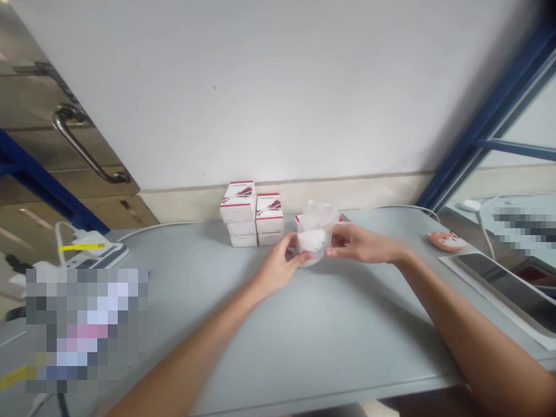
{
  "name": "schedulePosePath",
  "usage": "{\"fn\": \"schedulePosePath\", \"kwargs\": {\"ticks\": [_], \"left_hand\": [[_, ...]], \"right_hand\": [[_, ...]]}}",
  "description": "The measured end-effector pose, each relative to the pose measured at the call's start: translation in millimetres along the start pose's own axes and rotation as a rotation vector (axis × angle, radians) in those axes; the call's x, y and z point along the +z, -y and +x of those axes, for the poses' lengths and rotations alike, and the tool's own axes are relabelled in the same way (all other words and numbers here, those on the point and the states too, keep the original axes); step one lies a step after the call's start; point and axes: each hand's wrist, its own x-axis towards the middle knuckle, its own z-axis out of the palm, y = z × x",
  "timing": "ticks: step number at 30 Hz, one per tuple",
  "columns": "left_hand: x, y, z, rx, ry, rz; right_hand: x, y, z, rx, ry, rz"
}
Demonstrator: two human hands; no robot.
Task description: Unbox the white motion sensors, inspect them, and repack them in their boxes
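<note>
Both my hands hold a small white object in a clear plastic bag (313, 234) just above the grey table (313, 336). My left hand (278, 266) pinches the bag's lower left side with thumb and fingers. My right hand (360, 243) grips its right side, fingers curled. Right behind the bag stand two stacks of small white boxes with red tops (252, 214), near the wall. Another such box is partly hidden behind the bag.
A small orange fox-shaped object (446, 240) lies at the right, next to a dark tablet on white paper (504, 286). A white charger with cable (89, 243) lies at the left. A blue metal frame (490, 116) rises at the right.
</note>
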Motion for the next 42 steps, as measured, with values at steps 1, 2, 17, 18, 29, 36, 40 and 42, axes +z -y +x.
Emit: {"fn": "schedulePosePath", "kwargs": {"ticks": [1,2,17,18,29,36,40,42], "left_hand": [[-1.0,0.1,0.1,-0.021,0.018,0.016],[-2.0,0.1,0.3,-0.035,0.025,0.03],[-7.6,3.2,1.9,0.062,0.085,0.058],[-8.0,4.1,1.5,0.029,0.105,0.07],[-5.1,-6.6,-0.6,0.075,0.076,-0.006],[-2.4,2.4,4.0,0.107,-0.023,-0.093],[-1.8,1.0,3.6,0.118,0.007,-0.19],[-2.1,0.0,4.3,0.099,0.001,-0.203]], "right_hand": [[0.1,-0.9,0.6,0.006,-0.01,0.004],[0.5,-2.2,1.4,0.012,-0.018,0.005],[5.0,-5.0,1.6,0.094,0.08,-0.023],[6.1,-5.6,1.9,0.105,0.067,-0.017],[8.5,-9.9,7.2,0.041,0.01,0.096],[0.9,-5.0,3.7,-0.084,0.029,0.113],[5.0,-6.5,5.3,-0.061,0.041,0.208],[7.0,-9.2,6.1,-0.02,0.062,0.236]]}}
